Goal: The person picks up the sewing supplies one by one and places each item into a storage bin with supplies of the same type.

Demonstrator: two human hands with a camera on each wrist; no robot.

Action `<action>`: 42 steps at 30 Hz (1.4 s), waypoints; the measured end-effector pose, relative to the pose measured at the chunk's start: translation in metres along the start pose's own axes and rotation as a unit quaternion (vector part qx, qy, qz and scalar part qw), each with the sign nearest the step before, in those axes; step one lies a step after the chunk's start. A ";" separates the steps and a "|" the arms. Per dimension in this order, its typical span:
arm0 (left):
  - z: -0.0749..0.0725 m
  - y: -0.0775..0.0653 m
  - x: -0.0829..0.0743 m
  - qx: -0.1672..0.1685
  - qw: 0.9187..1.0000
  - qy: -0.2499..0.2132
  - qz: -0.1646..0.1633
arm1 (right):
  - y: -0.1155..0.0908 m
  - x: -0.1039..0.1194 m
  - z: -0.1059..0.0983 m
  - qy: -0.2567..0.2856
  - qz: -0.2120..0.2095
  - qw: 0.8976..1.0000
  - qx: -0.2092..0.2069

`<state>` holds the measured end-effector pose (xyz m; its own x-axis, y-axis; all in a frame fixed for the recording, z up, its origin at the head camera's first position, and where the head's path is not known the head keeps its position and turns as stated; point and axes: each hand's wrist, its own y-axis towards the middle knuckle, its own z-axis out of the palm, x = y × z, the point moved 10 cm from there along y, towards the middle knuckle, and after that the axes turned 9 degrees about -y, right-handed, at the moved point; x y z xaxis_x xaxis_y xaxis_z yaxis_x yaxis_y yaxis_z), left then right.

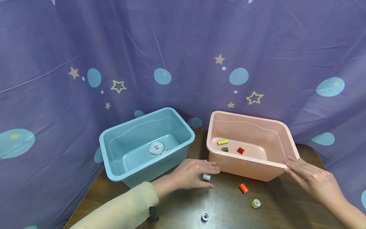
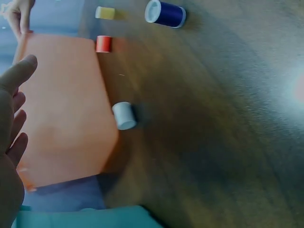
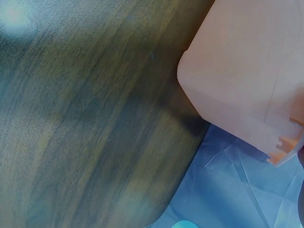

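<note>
My left hand is over the wood table with thumb and fingers spread apart, around a white thread spool but not gripping it. In the left wrist view the same white spool lies on its side on the table. My right hand holds the front right corner of the pink bin, fingers over the rim. Inside that bin lie a yellow spool, a dark green spool and a red spool.
An orange-red spool, a pale yellow spool and a dark blue spool are on the table. To the left stands a blue bin holding a round wheel of pins. A purple curtain hangs behind.
</note>
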<state>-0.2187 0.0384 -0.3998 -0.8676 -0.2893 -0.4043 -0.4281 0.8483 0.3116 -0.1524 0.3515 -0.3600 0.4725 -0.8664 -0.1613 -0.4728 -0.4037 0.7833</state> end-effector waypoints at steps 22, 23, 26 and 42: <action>0.050 -0.022 0.063 0.009 0.996 -0.030 -0.080 | -0.003 -0.001 0.002 -0.005 0.001 1.000 0.009; 0.051 -0.022 0.066 0.010 0.996 -0.035 -0.085 | -0.003 -0.002 0.002 -0.005 0.003 1.000 0.010; 0.056 -0.023 0.073 0.014 0.994 -0.046 -0.097 | -0.002 -0.003 0.003 -0.006 0.005 1.000 0.013; 0.082 -0.018 0.099 0.028 0.988 -0.078 -0.133 | -0.001 -0.003 0.003 0.004 0.008 1.000 0.015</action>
<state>-0.2755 0.0307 -0.5161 -0.6757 -0.4373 -0.5935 -0.6166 0.7764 0.1300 -0.1554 0.3532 -0.3619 0.4705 -0.8707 -0.1430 -0.5022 -0.3975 0.7680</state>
